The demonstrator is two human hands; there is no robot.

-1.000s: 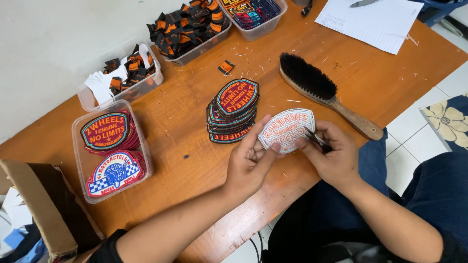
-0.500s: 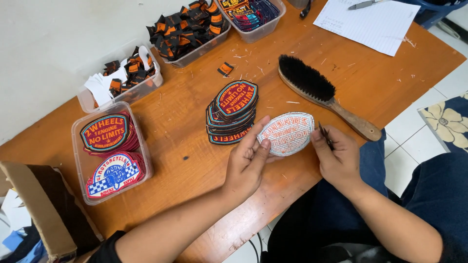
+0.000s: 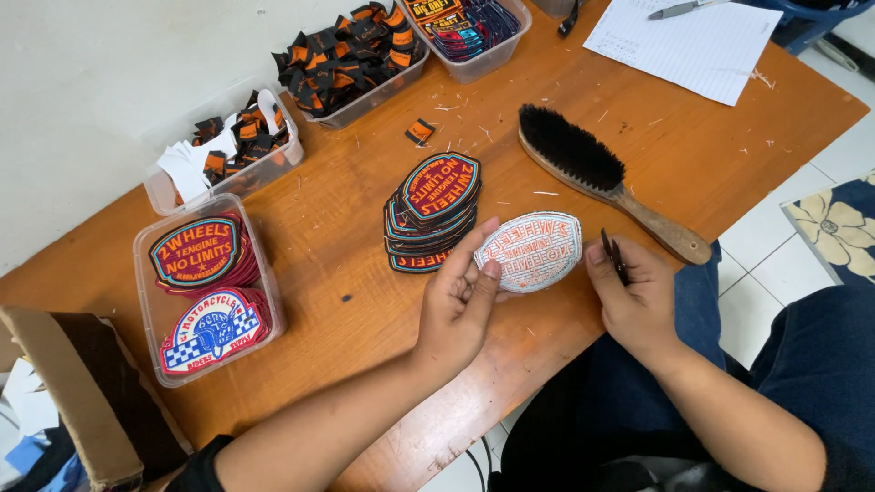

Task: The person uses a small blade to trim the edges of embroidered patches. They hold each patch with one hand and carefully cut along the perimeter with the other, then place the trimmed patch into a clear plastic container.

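My left hand (image 3: 465, 301) pinches an oval embroidered patch (image 3: 530, 251) by its left edge, white back side up, just above the table's near edge. My right hand (image 3: 629, 292) is beside the patch's right end and grips a small dark pointed tool (image 3: 612, 255), likely thread snips. A stack of matching oval patches (image 3: 436, 208) with dark faces and orange lettering lies right behind the held patch.
A wooden-handled brush (image 3: 602, 178) lies to the right of the stack. On the orange table (image 3: 346, 228) stand several clear tubs: patches (image 3: 205, 287) at left, small labels (image 3: 228, 150), more labels (image 3: 351, 55), patches (image 3: 465, 27). Paper with a pen (image 3: 684, 36) lies far right. A cardboard box (image 3: 82, 401) is at left.
The patch has turned and lowered to lie flatter over the table edge. My right hand has drawn back slightly from its right end.
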